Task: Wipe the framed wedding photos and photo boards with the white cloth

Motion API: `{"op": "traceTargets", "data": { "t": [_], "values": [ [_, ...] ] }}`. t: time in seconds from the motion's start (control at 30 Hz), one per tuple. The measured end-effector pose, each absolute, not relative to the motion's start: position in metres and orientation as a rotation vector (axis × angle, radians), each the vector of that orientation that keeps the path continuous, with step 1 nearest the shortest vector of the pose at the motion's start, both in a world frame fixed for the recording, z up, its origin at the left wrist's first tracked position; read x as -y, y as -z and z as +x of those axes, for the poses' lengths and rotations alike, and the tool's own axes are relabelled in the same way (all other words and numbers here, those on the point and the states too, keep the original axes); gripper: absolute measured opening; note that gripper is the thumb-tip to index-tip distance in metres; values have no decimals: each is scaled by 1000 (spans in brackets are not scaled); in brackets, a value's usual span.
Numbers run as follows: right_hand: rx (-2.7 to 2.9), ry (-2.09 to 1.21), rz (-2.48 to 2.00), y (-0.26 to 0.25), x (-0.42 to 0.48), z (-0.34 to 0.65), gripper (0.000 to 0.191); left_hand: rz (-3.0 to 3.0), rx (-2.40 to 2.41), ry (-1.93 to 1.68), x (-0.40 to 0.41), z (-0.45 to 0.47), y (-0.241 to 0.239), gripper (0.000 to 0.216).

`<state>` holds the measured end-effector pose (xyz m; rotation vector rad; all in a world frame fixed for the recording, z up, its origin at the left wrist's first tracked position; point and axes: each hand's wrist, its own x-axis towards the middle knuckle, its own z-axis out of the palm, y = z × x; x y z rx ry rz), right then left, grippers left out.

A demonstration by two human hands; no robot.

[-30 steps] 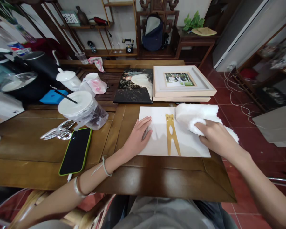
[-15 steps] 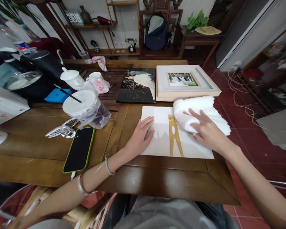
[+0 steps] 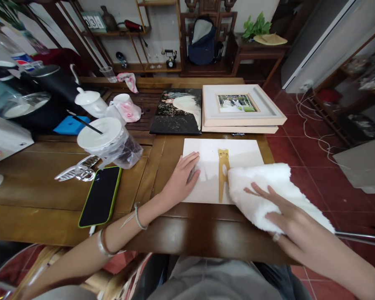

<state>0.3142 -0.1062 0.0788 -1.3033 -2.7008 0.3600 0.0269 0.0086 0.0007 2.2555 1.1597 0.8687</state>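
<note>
My left hand (image 3: 183, 178) lies flat with its fingers stretched out, pressing the left part of a white rectangular board (image 3: 203, 146). Under my right hand (image 3: 283, 210) is a fluffy white cloth (image 3: 253, 179); it is held against the board's right side and hangs past the table's right edge. A flat gold-coloured piece with two legs (image 3: 223, 175) sits on the middle of the board. The cloth covers part of its right leg and the board's lower right corner.
Behind the board lie a pale picture frame (image 3: 208, 102) and a dark photo panel (image 3: 162, 118). To the left are a phone (image 3: 100, 198), a lidded drink cup (image 3: 125, 148), shiny silver items (image 3: 78, 170) and a white lidded pot (image 3: 92, 103). The wooden table (image 3: 190, 229) ends at right.
My right hand has drawn the white cloth toward me and to the right, uncovering the board's upper right corner and covering part of the gold piece. My left hand stays in place.
</note>
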Motion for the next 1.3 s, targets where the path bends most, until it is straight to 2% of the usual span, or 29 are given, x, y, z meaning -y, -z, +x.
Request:
{"op": "traceTargets", "data": {
  "t": [0.2,0.43,0.6,0.93,1.03,1.2,1.3],
  "values": [
    [2509,-438,-1496,-70,39,305,15,2257,-1161,-868,-9,27,-2,37],
    [2525,-226,-1294,-55,-23,280,16,2254,-1156,-888,-9,27,0,37],
    [2667,-244,-1227,-61,-5,279,20,2252,-1158,-886,-9,27,0,37],
    [2785,-514,-1117,-81,106,280,32,2261,-1155,-886,-9,27,-1,38],
    [2796,-520,-1045,-85,97,288,34,2257,-1155,-883,-9,27,0,38],
    [2672,-437,-1147,-77,41,291,14,2223,-1162,-885,-9,27,-2,36],
    [2645,-361,-1179,-70,5,286,19,2184,-1187,-905,-10,27,-4,35]
  ]
}}
